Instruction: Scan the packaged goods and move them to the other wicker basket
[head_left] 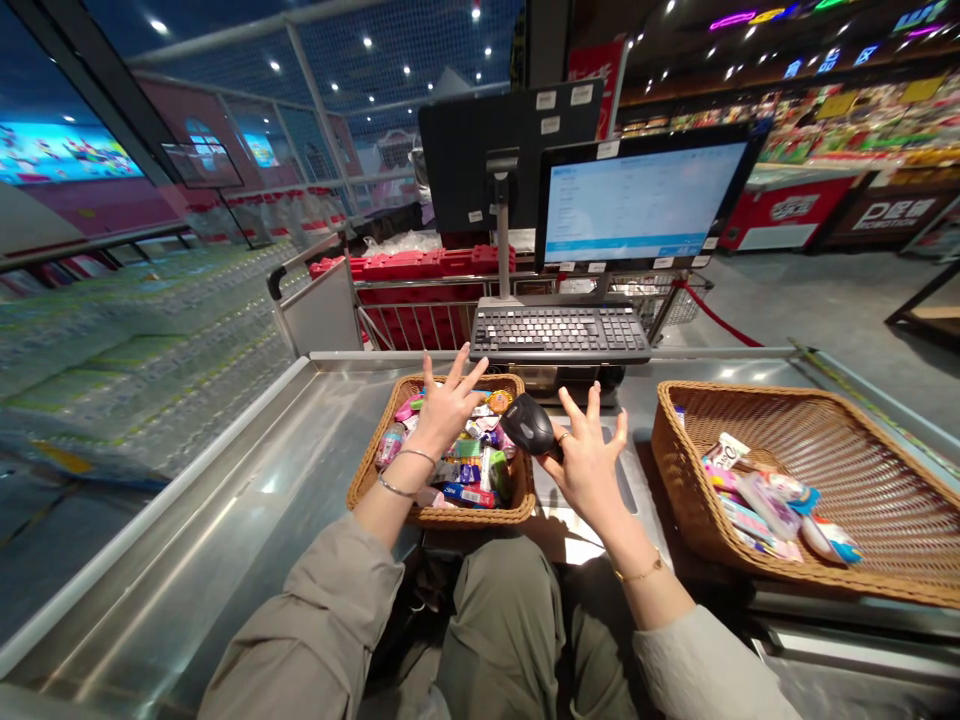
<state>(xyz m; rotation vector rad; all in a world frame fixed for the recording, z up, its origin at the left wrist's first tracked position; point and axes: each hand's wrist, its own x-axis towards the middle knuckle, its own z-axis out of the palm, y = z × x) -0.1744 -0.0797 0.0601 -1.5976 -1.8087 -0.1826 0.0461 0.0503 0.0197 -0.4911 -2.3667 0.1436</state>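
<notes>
My left hand [448,412] hovers over the smaller wicker basket [358,490], its fingers spread and holding nothing. Packaged snacks and sweets [466,455] fill that basket in a colourful heap. A black handheld barcode scanner [527,424] is gripped by my right hand [589,455], between thumb and forefinger, while the other fingers stick out. The scanner's head points left, over the basket's right side. Part of its handle is hidden by the hand. At the right stands a larger wicker basket [900,490] with several packaged items [772,505] inside.
A keyboard [559,330] sits beyond my hands, below a lit monitor [645,205] and a second screen [480,150] seen from behind. The metal counter [247,490] has raised edges. Behind it are a shopping cart [420,310] and stacked bottles [150,370].
</notes>
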